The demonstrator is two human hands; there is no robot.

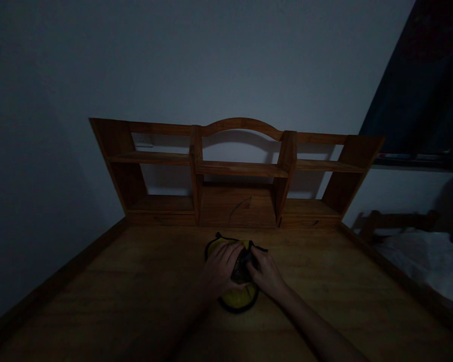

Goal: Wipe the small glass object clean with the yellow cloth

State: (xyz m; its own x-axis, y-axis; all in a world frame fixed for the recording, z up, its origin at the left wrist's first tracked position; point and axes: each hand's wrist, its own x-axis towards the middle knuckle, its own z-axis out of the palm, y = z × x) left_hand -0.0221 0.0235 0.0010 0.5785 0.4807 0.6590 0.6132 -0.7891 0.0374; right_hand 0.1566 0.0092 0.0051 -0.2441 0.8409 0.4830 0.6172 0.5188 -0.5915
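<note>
Far to the left of the left grip, a pale wall [41,151] runs down to the bench [136,301], whose raised side edge [56,274] slants toward the back. Beyond the left grip and further left, a white socket plate [145,145] shows through an opening of the wooden shelf unit [242,169], which stands along the bench's rear, behind both grips.

The left grip [223,266] is curled around the left side of a dark object [241,269], fingers over its far part and thumb along its near part. Under the left grip, and showing on its far and near sides, lies a yellow cloth [238,300] with black edging, resting on the bench. The dark object sits directly between the two grips; the gloom hides what it is.

The right grip [263,267] has its fingers bent against the dark object's right side; I cannot tell whether they pinch it or the edging. A short black strip [259,248] sticks out just beyond the right grip's fingers.

Well to the right of the right grip, past the bench's other edge, lies crumpled white bedding [430,264], with a dark window area [425,95] above and behind it.
</note>
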